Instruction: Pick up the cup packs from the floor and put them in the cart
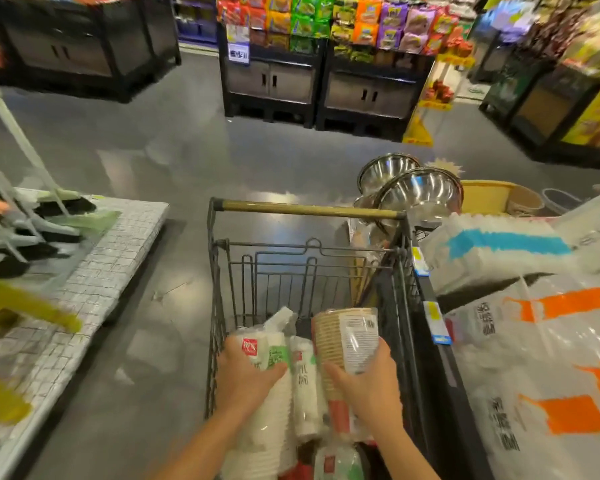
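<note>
- Lying inside the wire cart (219, 306): several cup packs, among them a white pack (257, 348) with a red label, a narrower white pack (303, 382) in the middle, and a brown pack (347, 337) of ribbed paper cups.
- Gripping the white pack from its left side: left hand (245, 379), fingers curled round the wrapper, thumb lying across the front.
- Clasping the brown pack low down: right hand (371, 379), fingers wrapped over its clear printed sleeve, the pack tilting up and away.
- Resting lower in the cart, near the wrists: more wrapped packs (336, 462) with red and green print, partly hidden by the forearms.
- Crowding the cart's right side: a shelf edge with price tags (437, 327) and bulky white bags (534, 341) marked in orange and blue.
- Standing beyond the cart handle (309, 208): steel bowls (416, 192).
- Sitting to the left on the grey floor (153, 150): a low platform (111, 258) covered in grid-patterned wrap.
</note>
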The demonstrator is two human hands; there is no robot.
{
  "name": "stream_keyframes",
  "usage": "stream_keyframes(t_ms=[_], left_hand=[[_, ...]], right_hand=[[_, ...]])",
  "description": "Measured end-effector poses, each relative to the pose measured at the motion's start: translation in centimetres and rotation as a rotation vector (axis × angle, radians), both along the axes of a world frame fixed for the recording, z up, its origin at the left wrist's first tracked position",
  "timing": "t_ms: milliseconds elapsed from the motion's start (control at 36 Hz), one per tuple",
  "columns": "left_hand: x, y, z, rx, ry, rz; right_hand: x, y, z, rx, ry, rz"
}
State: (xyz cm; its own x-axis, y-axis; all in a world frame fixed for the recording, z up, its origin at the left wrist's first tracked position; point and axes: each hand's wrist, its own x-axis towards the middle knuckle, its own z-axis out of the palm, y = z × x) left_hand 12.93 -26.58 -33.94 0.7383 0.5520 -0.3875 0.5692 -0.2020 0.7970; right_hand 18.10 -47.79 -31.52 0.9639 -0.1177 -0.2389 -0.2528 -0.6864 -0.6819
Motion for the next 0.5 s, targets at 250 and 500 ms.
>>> stream_keyframes(t_ms=[250, 500], left_hand=[[5.5, -0.2, -11.4, 0.135, 0.258, 0.017], [5.5, 1.2, -20.8, 0.232, 0.277, 0.052]], right_hand=[[5.0, 1.7, -10.1, -0.087, 0.175, 0.008], [6.0, 2.6, -15.2, -0.093, 0.251, -0.106]])
